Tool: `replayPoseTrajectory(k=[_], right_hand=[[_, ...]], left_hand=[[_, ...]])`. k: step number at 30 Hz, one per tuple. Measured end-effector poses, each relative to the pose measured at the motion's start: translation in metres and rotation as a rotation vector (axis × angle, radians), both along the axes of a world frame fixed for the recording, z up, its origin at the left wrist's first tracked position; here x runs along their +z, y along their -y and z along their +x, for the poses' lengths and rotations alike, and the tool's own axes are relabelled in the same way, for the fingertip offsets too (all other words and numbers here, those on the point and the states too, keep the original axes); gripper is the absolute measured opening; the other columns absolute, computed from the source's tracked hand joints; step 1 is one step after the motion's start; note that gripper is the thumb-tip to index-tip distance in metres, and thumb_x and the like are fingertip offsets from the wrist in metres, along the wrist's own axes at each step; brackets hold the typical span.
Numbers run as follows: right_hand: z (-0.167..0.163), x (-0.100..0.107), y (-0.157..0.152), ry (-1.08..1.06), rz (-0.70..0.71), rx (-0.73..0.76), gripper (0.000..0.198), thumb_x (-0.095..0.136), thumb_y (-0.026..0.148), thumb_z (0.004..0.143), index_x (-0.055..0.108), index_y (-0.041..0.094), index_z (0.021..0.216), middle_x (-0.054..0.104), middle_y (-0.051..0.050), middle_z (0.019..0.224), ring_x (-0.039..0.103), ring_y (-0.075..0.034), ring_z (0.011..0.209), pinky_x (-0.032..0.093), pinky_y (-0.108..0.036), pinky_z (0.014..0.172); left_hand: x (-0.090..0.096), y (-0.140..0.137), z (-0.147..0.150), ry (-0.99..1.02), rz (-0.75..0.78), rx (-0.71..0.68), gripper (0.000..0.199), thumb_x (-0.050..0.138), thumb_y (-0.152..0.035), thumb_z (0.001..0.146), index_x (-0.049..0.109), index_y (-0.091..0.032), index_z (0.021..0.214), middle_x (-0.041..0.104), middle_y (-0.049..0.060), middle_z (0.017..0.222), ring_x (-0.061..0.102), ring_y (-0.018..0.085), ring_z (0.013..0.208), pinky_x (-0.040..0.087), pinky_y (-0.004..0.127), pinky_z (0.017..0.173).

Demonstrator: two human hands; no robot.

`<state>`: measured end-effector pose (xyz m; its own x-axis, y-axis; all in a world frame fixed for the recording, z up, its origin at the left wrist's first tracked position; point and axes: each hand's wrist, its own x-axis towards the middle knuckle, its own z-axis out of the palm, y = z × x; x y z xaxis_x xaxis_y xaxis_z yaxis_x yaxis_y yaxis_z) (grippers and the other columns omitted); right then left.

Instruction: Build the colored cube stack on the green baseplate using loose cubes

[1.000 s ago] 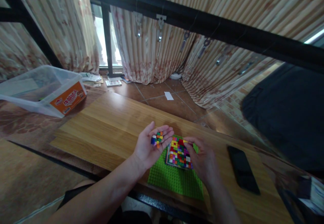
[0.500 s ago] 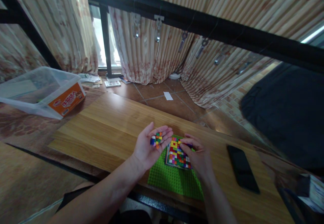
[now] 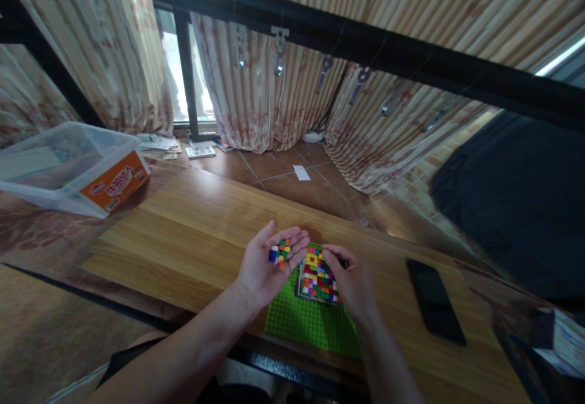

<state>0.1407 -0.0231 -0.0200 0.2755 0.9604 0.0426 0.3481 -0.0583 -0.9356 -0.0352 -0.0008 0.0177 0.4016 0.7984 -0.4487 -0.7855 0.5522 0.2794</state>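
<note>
My left hand [image 3: 260, 273] is palm up with its fingers stretched out, and it holds a small heap of coloured building bricks [image 3: 280, 253]. Just right of its fingertips, a square, raised block of multicoloured bricks [image 3: 317, 279] sits on a green studded baseplate [image 3: 306, 325]. My right hand [image 3: 354, 282] is over the block's right side, thumb and index finger pinched together at its upper right edge. What is between those fingertips, if anything, is hidden. The hand also covers part of the block and the plate.
The wooden table [image 3: 183, 227] bears a black phone [image 3: 435, 300] on the right. At the left stands a clear plastic bin [image 3: 77, 169] with an orange label. A dark bar [image 3: 320, 23] crosses above, with several metal clips hanging. Papers [image 3: 158, 144] lie on the floor beyond.
My right hand's pinched fingers have shifted slightly left and up along the block's edge. My left hand still holds the bricks. The whole view has moved slightly.
</note>
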Motion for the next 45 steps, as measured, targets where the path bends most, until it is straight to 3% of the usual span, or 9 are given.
replayPoseTrajectory(k=[11,19,23,25,29,32,37,45], right_hand=[[-0.004,0.000,-0.002,-0.125,-0.023,-0.043,0.025,0.072,0.041,0.065,0.075,0.019,0.074,0.074,-0.005,0.075,0.065,-0.022,0.072,0.050,-0.034,0.071],[-0.001,-0.001,-0.004,-0.096,-0.036,0.019,0.025,0.070,0.042,0.068,0.074,0.019,0.077,0.073,-0.005,0.076,0.065,-0.022,0.072,0.050,-0.035,0.072],[0.003,-0.006,-0.002,-0.018,-0.022,0.014,0.028,0.067,0.043,0.073,0.074,0.019,0.086,0.074,-0.007,0.085,0.066,-0.024,0.080,0.051,-0.039,0.077],[0.005,-0.005,0.002,0.050,0.036,-0.004,0.028,0.064,0.043,0.077,0.073,0.020,0.093,0.073,-0.007,0.094,0.065,-0.024,0.087,0.050,-0.042,0.083],[0.002,0.008,0.010,0.236,0.315,-0.033,0.022,0.058,0.037,0.085,0.071,0.023,0.095,0.068,-0.007,0.104,0.061,-0.024,0.100,0.046,-0.043,0.092],[-0.007,0.022,0.013,0.370,0.446,0.067,0.019,0.055,0.030,0.089,0.071,0.026,0.098,0.064,-0.005,0.110,0.058,-0.022,0.104,0.045,-0.042,0.094],[-0.019,0.032,0.014,0.573,0.483,0.283,0.026,0.051,0.021,0.092,0.067,0.029,0.111,0.059,-0.005,0.117,0.052,-0.022,0.110,0.045,-0.041,0.093],[-0.020,0.027,0.013,0.694,0.490,0.283,0.023,0.055,0.024,0.091,0.066,0.028,0.111,0.061,-0.005,0.112,0.053,-0.023,0.103,0.046,-0.042,0.088]], left_hand=[[-0.001,0.000,0.000,0.016,0.001,0.003,0.040,0.047,-0.038,0.090,0.066,-0.003,0.091,0.068,0.020,0.100,0.066,0.023,0.092,0.053,0.030,0.085],[-0.003,0.003,0.002,0.020,0.021,-0.031,0.042,0.048,-0.041,0.089,0.064,-0.003,0.097,0.064,0.022,0.112,0.063,0.026,0.104,0.048,0.033,0.094],[-0.001,0.005,0.001,0.077,0.057,-0.062,0.047,0.046,-0.044,0.090,0.062,-0.002,0.103,0.060,0.023,0.121,0.059,0.029,0.113,0.044,0.036,0.100],[-0.001,0.005,0.001,0.118,0.085,-0.081,0.051,0.045,-0.046,0.090,0.061,-0.001,0.107,0.058,0.024,0.125,0.056,0.030,0.117,0.041,0.037,0.102],[0.000,0.005,0.001,0.155,0.098,-0.132,0.057,0.042,-0.049,0.091,0.057,0.000,0.116,0.057,0.025,0.125,0.053,0.031,0.120,0.039,0.039,0.103],[0.000,0.006,0.002,0.167,0.087,-0.172,0.059,0.039,-0.050,0.091,0.057,0.000,0.117,0.063,0.023,0.115,0.058,0.028,0.113,0.042,0.037,0.098],[0.001,0.009,0.003,0.206,0.100,-0.203,0.059,0.036,-0.053,0.091,0.060,-0.003,0.112,0.067,0.017,0.095,0.063,0.025,0.095,0.048,0.034,0.085],[-0.001,0.010,0.003,0.292,0.061,-0.270,0.056,0.038,-0.052,0.091,0.061,-0.004,0.107,0.065,0.012,0.085,0.061,0.018,0.079,0.048,0.028,0.078]])
